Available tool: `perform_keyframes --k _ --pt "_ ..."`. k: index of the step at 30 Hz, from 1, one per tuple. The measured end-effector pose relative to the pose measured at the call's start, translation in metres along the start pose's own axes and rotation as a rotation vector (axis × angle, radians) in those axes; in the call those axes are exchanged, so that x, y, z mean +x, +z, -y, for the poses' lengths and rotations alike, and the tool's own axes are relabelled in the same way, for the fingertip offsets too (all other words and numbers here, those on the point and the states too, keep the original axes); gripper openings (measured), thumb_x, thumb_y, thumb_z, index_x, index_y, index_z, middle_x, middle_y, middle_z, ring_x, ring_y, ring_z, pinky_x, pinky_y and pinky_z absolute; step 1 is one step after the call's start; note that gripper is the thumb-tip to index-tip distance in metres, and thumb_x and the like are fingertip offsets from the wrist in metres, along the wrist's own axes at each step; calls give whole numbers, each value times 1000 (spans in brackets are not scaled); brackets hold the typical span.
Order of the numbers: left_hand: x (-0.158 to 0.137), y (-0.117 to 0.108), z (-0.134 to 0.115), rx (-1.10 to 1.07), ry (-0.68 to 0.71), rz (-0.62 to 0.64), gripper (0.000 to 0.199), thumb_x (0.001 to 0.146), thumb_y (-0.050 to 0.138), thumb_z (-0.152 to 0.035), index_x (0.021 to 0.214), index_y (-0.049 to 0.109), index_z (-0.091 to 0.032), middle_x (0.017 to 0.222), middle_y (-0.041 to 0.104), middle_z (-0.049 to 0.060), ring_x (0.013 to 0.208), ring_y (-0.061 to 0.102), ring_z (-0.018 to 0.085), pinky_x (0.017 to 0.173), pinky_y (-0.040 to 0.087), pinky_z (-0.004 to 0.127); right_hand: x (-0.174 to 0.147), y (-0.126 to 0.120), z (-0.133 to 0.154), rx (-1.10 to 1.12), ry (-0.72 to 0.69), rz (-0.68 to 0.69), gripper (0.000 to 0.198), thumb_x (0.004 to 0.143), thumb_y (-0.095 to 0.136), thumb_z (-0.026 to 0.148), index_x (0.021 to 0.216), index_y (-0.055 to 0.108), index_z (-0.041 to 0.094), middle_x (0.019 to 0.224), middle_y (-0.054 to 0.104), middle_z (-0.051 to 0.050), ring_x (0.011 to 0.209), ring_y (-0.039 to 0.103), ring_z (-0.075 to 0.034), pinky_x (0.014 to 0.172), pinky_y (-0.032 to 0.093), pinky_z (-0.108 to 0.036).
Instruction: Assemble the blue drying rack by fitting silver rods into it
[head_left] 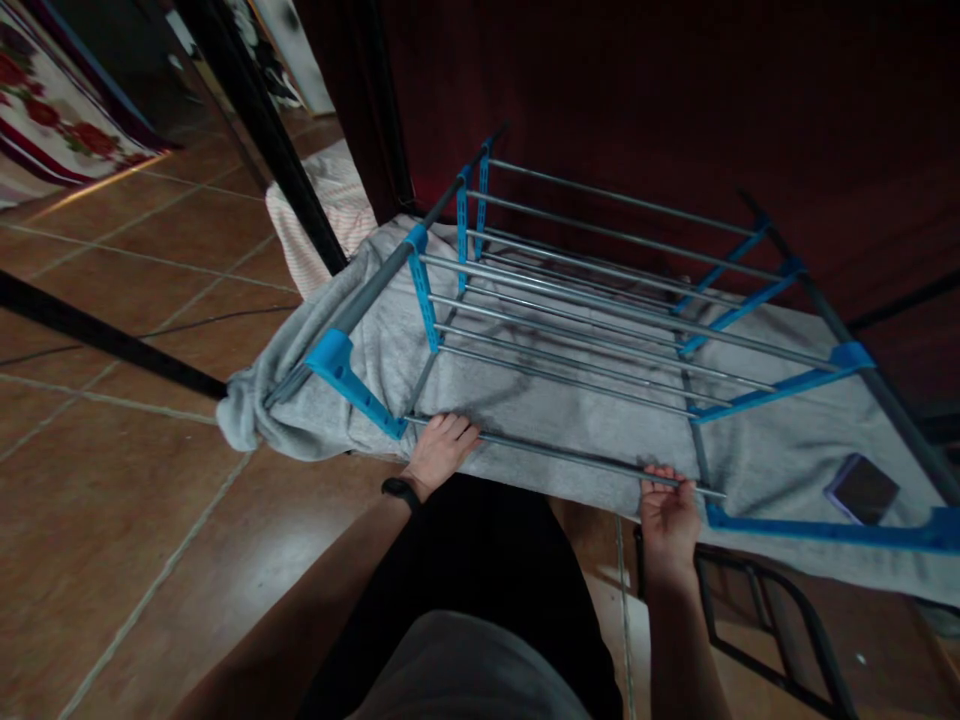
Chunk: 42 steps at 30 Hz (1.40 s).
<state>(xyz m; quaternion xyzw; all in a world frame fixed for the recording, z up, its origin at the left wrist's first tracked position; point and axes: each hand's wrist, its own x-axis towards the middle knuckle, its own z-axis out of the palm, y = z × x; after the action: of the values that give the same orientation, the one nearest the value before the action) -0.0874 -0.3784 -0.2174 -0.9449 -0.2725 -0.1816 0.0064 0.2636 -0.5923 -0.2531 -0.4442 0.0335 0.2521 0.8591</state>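
Observation:
A rack (pixel 555 290) of grey tubes, thin metal rods and blue plastic brackets lies on a grey cloth. Along its near side runs a metal rod (pixel 559 452), held by both my hands. My left hand (pixel 444 450), with a black band at the wrist, is closed over the rod close to its left end, beside a blue bracket (pixel 364 395). Farther right, my right hand (pixel 670 515) has its fingers curled round the same rod. The rod's right end sticks out past that hand, near another blue bracket (pixel 817 532). Whether either end sits in a bracket, I cannot tell.
The grey cloth (pixel 585 390) covers a long surface and is bunched at its left end. A phone (pixel 862 489) lies on it at right. Black metal posts (pixel 262 130) stand at left. A dark red panel (pixel 637 110) rises behind, and tiled floor (pixel 135 480) spreads left.

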Motion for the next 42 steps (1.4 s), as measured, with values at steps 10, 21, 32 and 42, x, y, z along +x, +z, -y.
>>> perform_keyframes --k 10,21,32,42 --pt "-1 1 1 32 31 -13 23 99 44 -27 106 64 -21 90 61 7 84 53 22 74 36 38 -2 6 3 -11 -3 -23 16 94 57 31 81 61 22 80 66 3 78 66 -13 102 51 -42" --pt "-2 1 0 77 54 -76 17 98 50 -27 104 64 -19 87 63 5 81 54 20 71 36 36 1 3 2 1 1 -26 14 88 65 29 79 59 21 80 65 3 77 65 -10 100 52 -37" --pt "-3 4 2 56 65 -97 16 98 51 -28 103 63 -19 87 64 6 83 55 21 73 38 37 1 4 2 7 0 -31 17 92 62 30 78 60 20 81 65 2 78 66 -10 100 52 -35" --pt "-5 5 3 26 72 -113 17 98 51 -29 103 63 -18 86 65 5 82 57 21 75 40 37 4 2 2 -10 18 -14 19 91 63 34 77 59 20 79 65 3 78 66 -10 99 53 -35"
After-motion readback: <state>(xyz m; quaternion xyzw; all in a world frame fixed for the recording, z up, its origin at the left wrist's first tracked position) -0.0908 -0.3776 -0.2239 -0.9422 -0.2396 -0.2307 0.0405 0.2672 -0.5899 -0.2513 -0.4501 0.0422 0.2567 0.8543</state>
